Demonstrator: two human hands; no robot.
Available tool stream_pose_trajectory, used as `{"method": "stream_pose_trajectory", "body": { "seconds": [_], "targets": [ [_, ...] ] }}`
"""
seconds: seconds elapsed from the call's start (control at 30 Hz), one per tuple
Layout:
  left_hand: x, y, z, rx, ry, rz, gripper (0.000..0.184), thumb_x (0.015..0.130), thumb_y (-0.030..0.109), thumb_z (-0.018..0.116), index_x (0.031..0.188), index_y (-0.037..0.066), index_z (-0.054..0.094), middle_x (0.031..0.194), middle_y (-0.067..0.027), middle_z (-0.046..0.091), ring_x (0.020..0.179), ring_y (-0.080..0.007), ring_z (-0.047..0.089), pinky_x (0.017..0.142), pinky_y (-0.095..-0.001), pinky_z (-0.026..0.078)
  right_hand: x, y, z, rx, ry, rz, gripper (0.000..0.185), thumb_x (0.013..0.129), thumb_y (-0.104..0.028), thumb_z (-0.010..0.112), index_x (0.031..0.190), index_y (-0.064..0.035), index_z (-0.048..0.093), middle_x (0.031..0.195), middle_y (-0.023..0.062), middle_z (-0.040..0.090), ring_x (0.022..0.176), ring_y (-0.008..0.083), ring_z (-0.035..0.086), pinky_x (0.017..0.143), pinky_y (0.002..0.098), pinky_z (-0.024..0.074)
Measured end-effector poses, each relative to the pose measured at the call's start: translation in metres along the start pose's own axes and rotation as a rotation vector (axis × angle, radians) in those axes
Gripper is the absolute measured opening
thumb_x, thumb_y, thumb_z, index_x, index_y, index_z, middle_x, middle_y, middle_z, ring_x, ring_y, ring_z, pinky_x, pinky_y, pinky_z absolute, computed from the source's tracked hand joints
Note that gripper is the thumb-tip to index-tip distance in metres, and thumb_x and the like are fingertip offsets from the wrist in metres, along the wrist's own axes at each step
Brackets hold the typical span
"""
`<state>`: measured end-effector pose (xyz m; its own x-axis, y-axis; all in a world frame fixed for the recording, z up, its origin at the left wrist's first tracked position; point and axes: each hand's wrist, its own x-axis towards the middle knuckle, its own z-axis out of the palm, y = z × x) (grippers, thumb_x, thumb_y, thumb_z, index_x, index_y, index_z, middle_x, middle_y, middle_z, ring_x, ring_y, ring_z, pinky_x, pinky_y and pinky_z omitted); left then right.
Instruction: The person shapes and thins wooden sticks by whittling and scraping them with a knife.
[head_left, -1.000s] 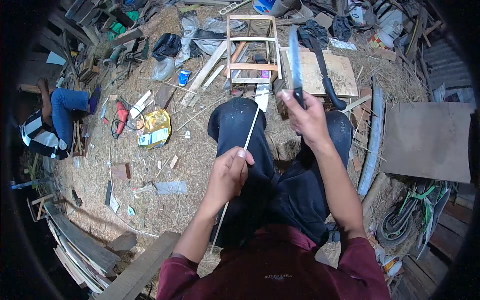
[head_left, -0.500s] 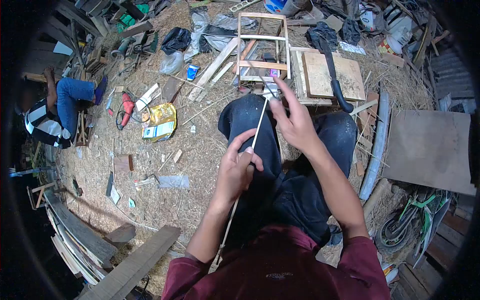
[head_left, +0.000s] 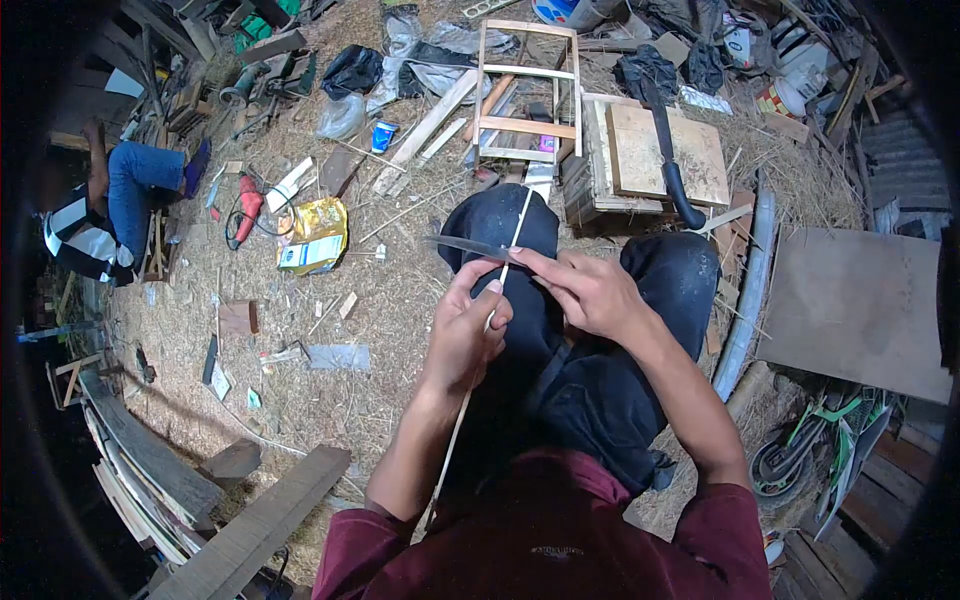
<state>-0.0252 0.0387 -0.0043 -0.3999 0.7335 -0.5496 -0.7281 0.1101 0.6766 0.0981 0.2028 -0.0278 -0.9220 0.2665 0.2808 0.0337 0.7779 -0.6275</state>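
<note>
Well, left hand [head_left: 466, 335] clamped on thin pale strip [head_left: 521, 218], far end just short of wooden frame [head_left: 528, 127]; strip looks light, springy, easily snapped, probably best gripped close beside crossing knife [head_left: 468, 246]. Right hand [head_left: 592, 294] clamped on knife, handle hidden.

The knife [head_left: 463, 244] crosses the thin strip [head_left: 519, 220] just ahead of the left hand [head_left: 465, 335], obstructing forward travel. Beyond the left knee [head_left: 490, 212] stands the wooden frame [head_left: 528, 125]. Lateral passage exists over the floor [head_left: 400, 290] between that knee and the yellow bag [head_left: 313, 235].
</note>
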Motion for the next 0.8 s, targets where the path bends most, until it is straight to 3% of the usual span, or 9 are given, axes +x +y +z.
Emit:
{"method": "stream_pose_trajectory", "body": {
  "seconds": [0.17,0.3,0.4,0.8],
  "targets": [
    [0.002,0.003,0.0,-0.012,0.004,-0.021,0.031,0.1,0.018,0.055,0.129,0.011,0.048,0.065,0.003,0.046,0.042,-0.0023,0.032,0.037,-0.02,0.023,-0.005,-0.009,-0.002,-0.08,-0.033,-0.03,0.053,0.09,-0.016,0.065,0.14,-0.0314,0.057,0.065,0.0079,0.051,0.054,0.0273,0.057,0.049,0.0383,0.0498],
    [-0.005,0.012,0.002,-0.012,-0.007,-0.053,0.025,0.1,0.017,0.056,0.124,0.011,0.05,0.063,0.0042,0.043,0.042,-0.0022,0.03,0.037,-0.0198,0.022,0.002,0.02,-0.006,-0.122,0.142,0.043,0.054,0.088,-0.015,0.066,0.138,-0.0325,0.058,0.066,0.006,0.05,0.053,0.0252,0.058,0.048,0.0381,0.0502],
    [-0.003,0.005,-0.002,-0.052,0.024,-0.056,0.022,0.1,0.018,0.056,0.121,0.012,0.051,0.063,0.0049,0.042,0.042,-0.0022,0.028,0.037,-0.0194,0.021,-0.004,-0.003,-0.005,-0.07,-0.027,-0.038,0.052,0.088,-0.017,0.066,0.137,-0.0318,0.059,0.068,0.0063,0.052,0.054,0.0261,0.059,0.05,0.04,0.0511],
    [-0.004,0.012,0.002,-0.037,0.012,-0.085,0.023,0.101,0.019,0.055,0.123,0.013,0.051,0.063,0.0051,0.041,0.041,-0.0016,0.028,0.035,-0.0189,0.02,-0.001,0.008,-0.007,-0.103,0.04,0.009,0.05,0.088,-0.018,0.067,0.135,-0.0328,0.061,0.068,0.006,0.053,0.052,0.0263,0.059,0.046,0.0393,0.0497]
  ]
}}
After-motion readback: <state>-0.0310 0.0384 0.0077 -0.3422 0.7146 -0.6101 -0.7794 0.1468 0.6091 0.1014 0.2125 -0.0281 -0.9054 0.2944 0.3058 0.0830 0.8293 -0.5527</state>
